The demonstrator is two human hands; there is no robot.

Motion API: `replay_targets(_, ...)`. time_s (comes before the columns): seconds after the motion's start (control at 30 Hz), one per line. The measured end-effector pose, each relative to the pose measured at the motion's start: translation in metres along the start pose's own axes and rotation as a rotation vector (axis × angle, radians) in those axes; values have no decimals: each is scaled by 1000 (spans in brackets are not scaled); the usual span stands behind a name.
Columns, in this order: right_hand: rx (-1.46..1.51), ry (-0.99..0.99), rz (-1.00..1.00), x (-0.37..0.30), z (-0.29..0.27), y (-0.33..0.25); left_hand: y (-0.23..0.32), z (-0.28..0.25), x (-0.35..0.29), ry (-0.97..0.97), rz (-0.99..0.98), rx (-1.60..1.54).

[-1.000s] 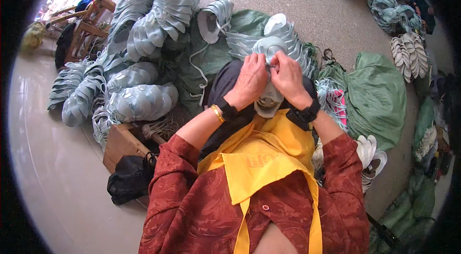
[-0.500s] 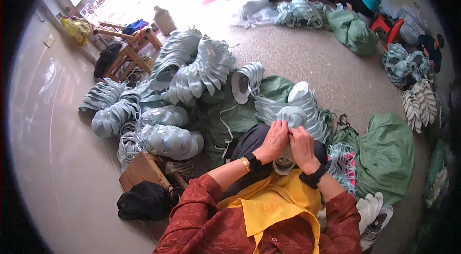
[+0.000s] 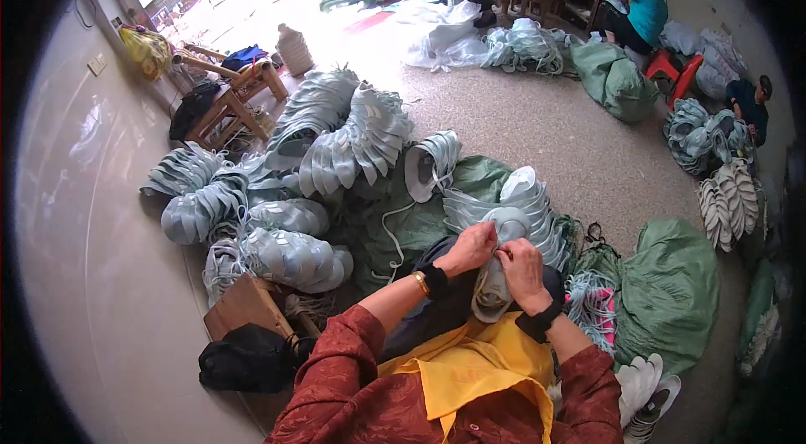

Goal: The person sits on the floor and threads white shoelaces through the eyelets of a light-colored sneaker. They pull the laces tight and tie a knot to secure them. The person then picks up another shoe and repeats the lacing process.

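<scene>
A pale grey-blue shoe upper [image 3: 492, 286] lies lengthwise over my lap, its rounded toe pointing away from me and its opening toward my yellow apron [image 3: 466, 373]. My left hand [image 3: 470, 249] is closed in a pinch just above the upper's left side; whatever its fingertips hold is too small to make out. Curled over the right side of the same upper, my right hand [image 3: 522, 269] grips it near the middle, its fingertips close to those of the left. Just beyond the toe, a row of nested pale uppers [image 3: 544, 222] rests against a green sack.
Stacked shoe uppers [image 3: 357, 142] heap up on the left, beside a single laced upper [image 3: 430, 165]. A wooden box [image 3: 252, 308] with a black bag [image 3: 248, 357] stands near left. Bundled laces [image 3: 592, 301] and a green sack [image 3: 672, 293] lie right. Other people sit farther back.
My hands have come slightly nearer and separated a little, uncovering more of the upper between them. The whole view has tilted up slightly.
</scene>
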State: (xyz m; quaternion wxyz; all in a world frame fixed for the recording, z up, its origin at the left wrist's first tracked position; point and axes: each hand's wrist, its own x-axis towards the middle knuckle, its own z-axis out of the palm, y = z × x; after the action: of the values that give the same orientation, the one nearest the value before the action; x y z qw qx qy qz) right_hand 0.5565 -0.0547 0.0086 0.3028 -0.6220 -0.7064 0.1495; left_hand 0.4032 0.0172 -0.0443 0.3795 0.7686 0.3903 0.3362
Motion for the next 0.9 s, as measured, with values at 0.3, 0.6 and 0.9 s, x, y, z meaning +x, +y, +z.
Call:
replay_targets(0.3,26,12,38,-2,1,2,-18,-19,22,-302,-229,-103)
replay_targets(0.6,11,37,15,-3,0,-1,0,-10,10,-30,-83,-43)
replay_targets(0.9,-8,18,46,-6,3,1,21,-6,-5,56,84,19)
